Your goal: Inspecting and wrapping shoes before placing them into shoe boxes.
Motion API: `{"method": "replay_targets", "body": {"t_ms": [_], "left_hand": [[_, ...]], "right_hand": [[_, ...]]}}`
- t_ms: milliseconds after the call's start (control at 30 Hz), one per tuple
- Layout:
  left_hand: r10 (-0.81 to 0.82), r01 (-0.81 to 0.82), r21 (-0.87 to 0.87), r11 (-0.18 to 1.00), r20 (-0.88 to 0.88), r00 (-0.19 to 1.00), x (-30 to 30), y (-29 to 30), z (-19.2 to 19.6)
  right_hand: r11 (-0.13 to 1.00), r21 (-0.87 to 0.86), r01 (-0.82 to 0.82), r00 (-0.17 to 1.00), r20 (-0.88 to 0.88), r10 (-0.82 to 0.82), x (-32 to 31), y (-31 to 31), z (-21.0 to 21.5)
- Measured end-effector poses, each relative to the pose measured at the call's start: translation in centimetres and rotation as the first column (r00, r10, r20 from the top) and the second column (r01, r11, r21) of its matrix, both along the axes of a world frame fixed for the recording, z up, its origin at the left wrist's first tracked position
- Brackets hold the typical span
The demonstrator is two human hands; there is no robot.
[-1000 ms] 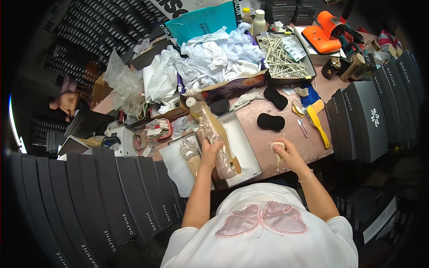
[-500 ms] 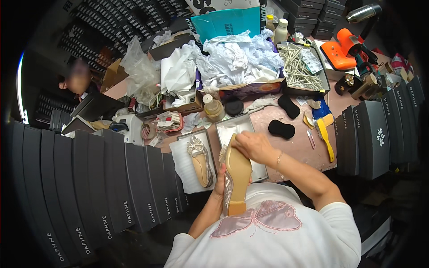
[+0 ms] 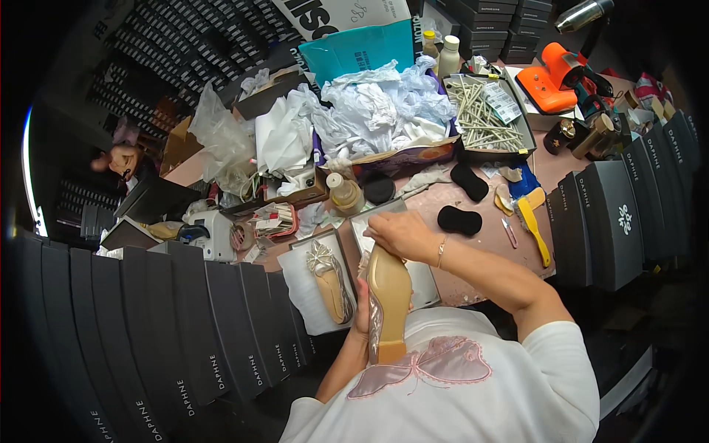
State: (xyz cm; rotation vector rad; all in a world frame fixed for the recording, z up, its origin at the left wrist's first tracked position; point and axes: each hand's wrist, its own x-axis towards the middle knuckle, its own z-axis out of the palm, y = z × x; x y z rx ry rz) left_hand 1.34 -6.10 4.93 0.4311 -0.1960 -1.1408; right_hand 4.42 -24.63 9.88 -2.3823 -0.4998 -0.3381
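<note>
The shoe (image 3: 389, 299) has turned sole-outward, leaving its smooth tan underside open to the right hand.
Toe toward twelve o'clock, it stands before the white shirt (image 3: 517, 384), the left hand (image 3: 361, 314) grasping its clear, crinkled side. The right hand (image 3: 402, 235) has come to the toe, fingers curled; whether around anything, I cannot tell. At nine o'clock another shoe (image 3: 332, 292), with spiky ornament, lies on white wrapping (image 3: 299, 284); at one-thirty, a black, waisted pad (image 3: 459, 220).

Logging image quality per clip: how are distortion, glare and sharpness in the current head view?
Head view: the dark boxes at left look bowed near the rim, corners go black; the light strip glares white; the held shoe looks fairly sharp.
</note>
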Motion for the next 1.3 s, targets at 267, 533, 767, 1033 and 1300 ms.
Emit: {"method": "replay_targets", "body": {"t_ms": [267, 533, 767, 1033, 1300], "left_hand": [[0.118, -0.094, 0.237, 0.967, -0.091, 0.989, -1.5, 0.4, -0.8], [0.028, -0.025, 0.205, 0.978, -0.009, 1.0, -2.1, -0.8, 1.0], [-0.009, 0.014, 0.172, 0.985, -0.034, 0.999, -2.9, -1.4, -0.2], [-0.01, 0.016, 0.135, 0.991, -0.05, 0.999, -4.7, -4.4, -0.6], [0.042, -0.026, 0.22, 0.975, -0.071, 0.997, -5.8, -7.5, 0.2]], "right_hand": [[1.0, 0.007, -0.02, 1.0, -0.019, 0.02, -2.5, -0.2, -0.4], [0.998, -0.044, -0.053, 0.999, 0.008, 0.054, -6.7, -0.7, 0.0], [0.999, -0.037, -0.038, 0.989, 0.141, 0.043, -8.3, -3.1, 0.8], [0.992, -0.023, -0.12, 0.975, 0.184, 0.123, -11.2, -6.3, 1.4], [0.993, -0.029, -0.111, 0.978, 0.172, 0.114, -10.2, -7.5, 0.6]]}}
